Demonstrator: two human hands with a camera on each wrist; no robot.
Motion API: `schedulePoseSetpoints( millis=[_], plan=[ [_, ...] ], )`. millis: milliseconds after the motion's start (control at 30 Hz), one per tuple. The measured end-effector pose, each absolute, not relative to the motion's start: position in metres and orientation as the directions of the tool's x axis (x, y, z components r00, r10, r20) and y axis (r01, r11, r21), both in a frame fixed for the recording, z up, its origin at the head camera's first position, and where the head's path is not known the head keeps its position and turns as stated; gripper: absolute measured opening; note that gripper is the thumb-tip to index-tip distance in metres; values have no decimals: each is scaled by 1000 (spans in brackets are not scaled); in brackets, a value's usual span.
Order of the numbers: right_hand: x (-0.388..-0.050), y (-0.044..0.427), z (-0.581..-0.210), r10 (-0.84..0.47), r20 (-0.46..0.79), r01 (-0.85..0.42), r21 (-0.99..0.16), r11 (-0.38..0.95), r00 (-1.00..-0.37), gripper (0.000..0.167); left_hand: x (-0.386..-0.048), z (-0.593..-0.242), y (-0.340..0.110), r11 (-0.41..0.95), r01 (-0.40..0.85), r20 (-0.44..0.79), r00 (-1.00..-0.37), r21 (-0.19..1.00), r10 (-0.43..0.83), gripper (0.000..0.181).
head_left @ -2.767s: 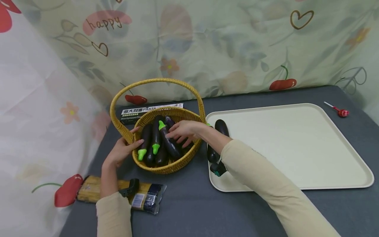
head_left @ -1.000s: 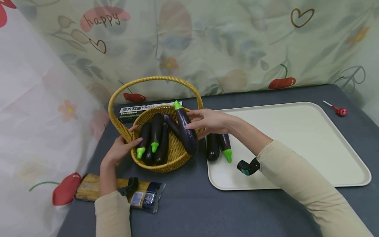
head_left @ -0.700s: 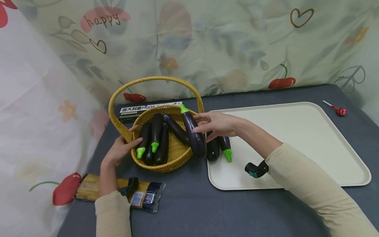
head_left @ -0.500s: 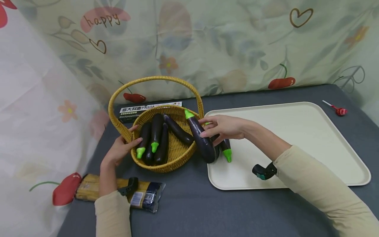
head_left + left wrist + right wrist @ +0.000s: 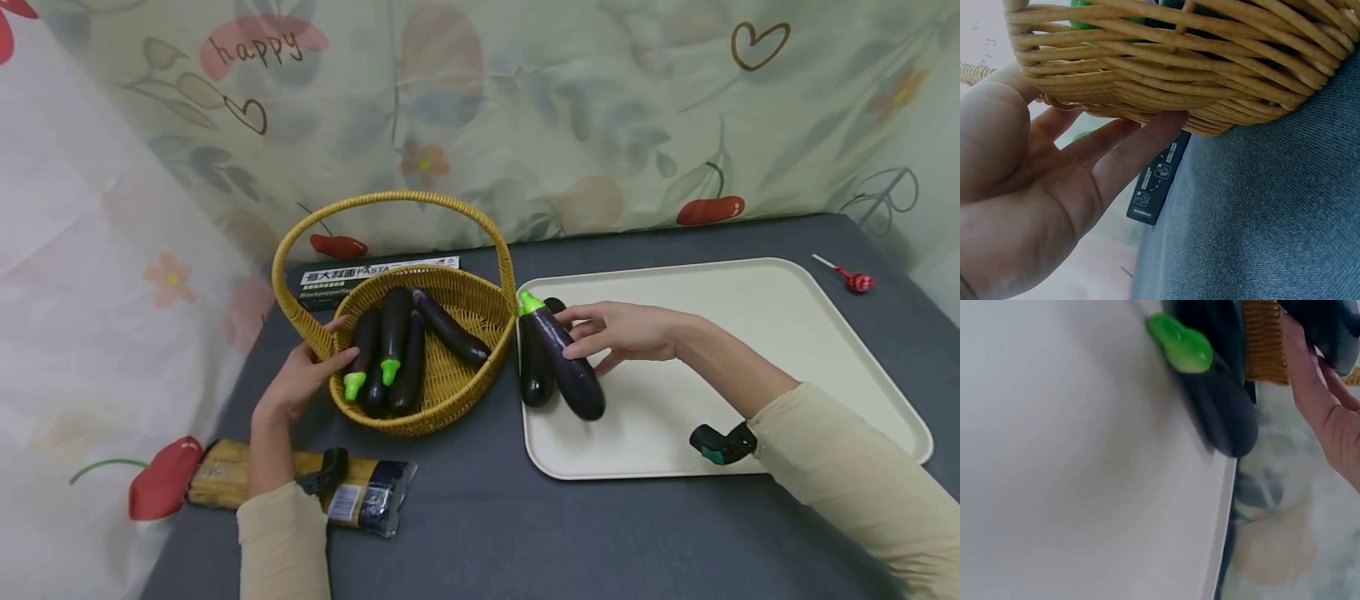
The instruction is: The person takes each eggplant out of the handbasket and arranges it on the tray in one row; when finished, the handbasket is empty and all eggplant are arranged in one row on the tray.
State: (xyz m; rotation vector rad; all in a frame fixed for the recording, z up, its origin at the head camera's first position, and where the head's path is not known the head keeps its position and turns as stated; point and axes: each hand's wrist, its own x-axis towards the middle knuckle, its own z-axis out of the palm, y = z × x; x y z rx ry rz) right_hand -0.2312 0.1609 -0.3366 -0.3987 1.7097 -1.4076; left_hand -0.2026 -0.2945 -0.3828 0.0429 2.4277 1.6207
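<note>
My right hand (image 5: 630, 332) grips a dark purple eggplant (image 5: 572, 371) over the left end of the cream tray (image 5: 720, 375). Its green cap points up and left. Beneath and beside it, other eggplants (image 5: 534, 367) lie on the tray, partly covered; the right wrist view shows one with a green cap (image 5: 1222, 412). At the left, my left hand (image 5: 296, 379) holds the side of the yellow wicker basket (image 5: 442, 419), thumb over the rim and fingers against the outer wall in the left wrist view. Several eggplants (image 5: 393, 333) lie inside the basket.
Behind the basket lies a dark pasta box (image 5: 322, 292). A pack of dry noodles (image 5: 367, 492) sits under my left forearm. Beyond the tray's right edge is a red lollipop (image 5: 857, 282). A patterned cloth (image 5: 525, 125) hangs along the back of the table.
My right hand took an eggplant from the basket and carried it right, over the rim, to above the tray. My left hand has stayed at the basket's side.
</note>
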Motion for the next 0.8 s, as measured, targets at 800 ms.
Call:
schedulePoseSetpoints(
  millis=[800],
  plan=[
    [-243,193,-370,-419,-505,264,-818,511,-755,79,-202,-382,-293,364,-97,-164,-974,926,158,74]
  ],
)
